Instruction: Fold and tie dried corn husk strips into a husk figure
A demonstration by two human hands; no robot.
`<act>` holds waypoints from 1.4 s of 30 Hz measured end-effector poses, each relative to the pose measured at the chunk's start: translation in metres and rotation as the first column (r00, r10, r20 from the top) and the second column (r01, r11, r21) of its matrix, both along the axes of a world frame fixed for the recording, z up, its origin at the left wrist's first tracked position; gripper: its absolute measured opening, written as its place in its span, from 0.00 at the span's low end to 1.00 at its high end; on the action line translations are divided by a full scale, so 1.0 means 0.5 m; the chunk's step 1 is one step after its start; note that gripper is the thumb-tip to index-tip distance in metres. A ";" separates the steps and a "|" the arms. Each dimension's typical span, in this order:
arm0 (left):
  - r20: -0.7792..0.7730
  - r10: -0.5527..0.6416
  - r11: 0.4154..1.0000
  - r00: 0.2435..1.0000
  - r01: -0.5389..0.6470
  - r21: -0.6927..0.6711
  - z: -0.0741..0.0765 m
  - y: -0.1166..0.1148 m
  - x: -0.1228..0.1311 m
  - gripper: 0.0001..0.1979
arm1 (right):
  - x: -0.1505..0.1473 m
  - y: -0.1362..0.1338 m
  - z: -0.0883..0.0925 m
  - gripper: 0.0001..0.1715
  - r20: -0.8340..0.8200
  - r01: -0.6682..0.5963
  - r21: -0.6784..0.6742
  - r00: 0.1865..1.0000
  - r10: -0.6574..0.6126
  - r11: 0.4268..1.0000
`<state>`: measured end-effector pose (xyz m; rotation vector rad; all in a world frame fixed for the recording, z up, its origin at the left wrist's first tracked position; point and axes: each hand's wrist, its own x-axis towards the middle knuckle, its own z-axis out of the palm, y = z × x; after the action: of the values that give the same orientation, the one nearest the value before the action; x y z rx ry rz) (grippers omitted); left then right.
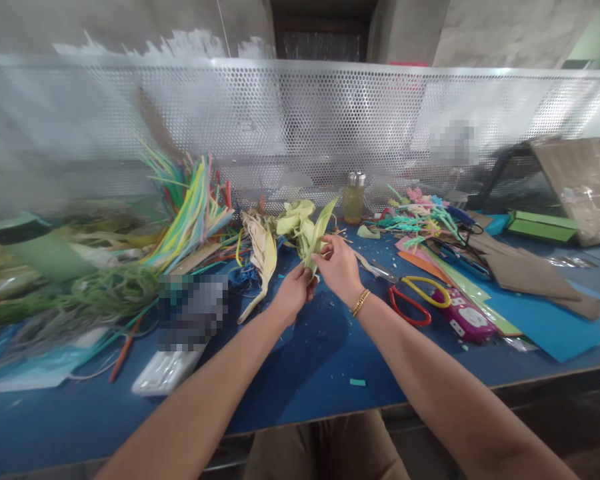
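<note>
Both of my hands meet over the blue table (pixel 305 360) around a bunch of pale green corn husk leaves (pixel 303 227). My left hand (pixel 293 290) is closed around the lower end of the bunch. My right hand (pixel 337 263), with a gold bracelet at the wrist, pinches one leaf near the bunch's base. The leaves fan upward and away from my hands. A dried, tan husk (pixel 263 257) lies just left of my left hand on the table.
Red and yellow handled scissors (pixel 415 297) lie right of my right hand, beside a pink gadget (pixel 465 320). Coloured strips (pixel 190 207) pile at the left. A small bottle (pixel 354 197) stands at the back. Paper sheets and cardboard (pixel 525 267) cover the right. A perforated metal screen (pixel 330 113) borders the rear.
</note>
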<state>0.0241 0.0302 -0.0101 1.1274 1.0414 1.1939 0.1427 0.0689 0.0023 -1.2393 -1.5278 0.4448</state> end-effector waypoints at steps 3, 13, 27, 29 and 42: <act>-0.013 0.004 1.000 1.000 -0.004 0.001 0.002 -0.001 0.000 0.05 | -0.004 0.005 -0.007 0.13 -0.035 -0.033 -0.018 0.999 0.033 0.999; 0.029 0.041 0.998 0.999 -0.040 -0.051 0.007 0.001 -0.002 0.08 | -0.008 0.006 -0.001 0.08 -0.245 -0.218 -0.004 0.947 0.210 0.976; -0.024 0.026 1.000 0.999 -0.026 0.012 0.009 -0.005 0.003 0.07 | 0.009 0.015 -0.005 0.05 -0.045 -0.126 0.140 0.990 0.134 0.982; -0.028 0.014 1.000 1.000 -0.014 0.014 0.009 -0.005 0.004 0.06 | 0.011 0.023 -0.010 0.06 -0.059 -0.058 0.169 0.996 0.069 0.984; -0.073 -0.022 0.999 0.997 0.024 0.033 0.016 -0.020 0.015 0.08 | 0.002 0.035 -0.015 0.07 -0.440 -0.094 0.171 0.883 0.162 0.981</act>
<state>0.0316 0.0202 -0.0020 1.2141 1.0638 1.1632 0.1438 0.0866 -0.0050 -0.8461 -1.2164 0.6487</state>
